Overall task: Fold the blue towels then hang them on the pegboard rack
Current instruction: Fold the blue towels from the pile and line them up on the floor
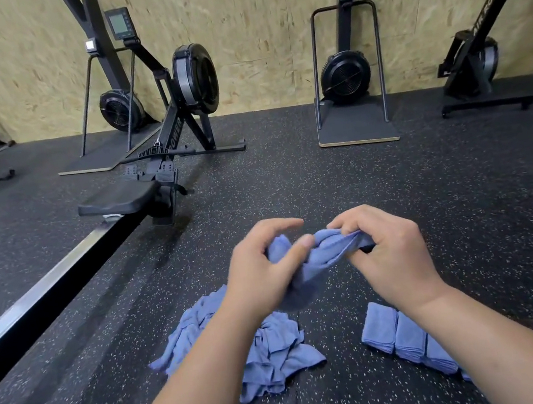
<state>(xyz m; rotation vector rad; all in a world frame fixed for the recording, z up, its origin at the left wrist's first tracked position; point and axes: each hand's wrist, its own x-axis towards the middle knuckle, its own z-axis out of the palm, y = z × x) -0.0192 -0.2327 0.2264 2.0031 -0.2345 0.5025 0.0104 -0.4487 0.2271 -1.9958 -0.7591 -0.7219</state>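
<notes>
Finding the edge of the next towel

Left hand (264, 267) and right hand (383, 253) each pinch one bunched blue towel (325, 255) held above the floor, stretched left-right between them; unfolded pile (263, 351) below left, folded stack (406, 336) below right.

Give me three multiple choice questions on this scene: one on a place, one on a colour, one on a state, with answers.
1. Where do the folded towels lie? A. on a table B. on the floor at the person's right C. on a hook
2. What colour is the towel held between the left hand and right hand? A. blue B. white C. red
3. How is the pile at the person's left? A. stacked neatly B. hung up C. crumpled, unfolded
Answers: 1 B, they sit in a row on the floor under the right forearm; 2 A, the cloth is plainly blue; 3 C, its cloths lie loose and rumpled.
</notes>
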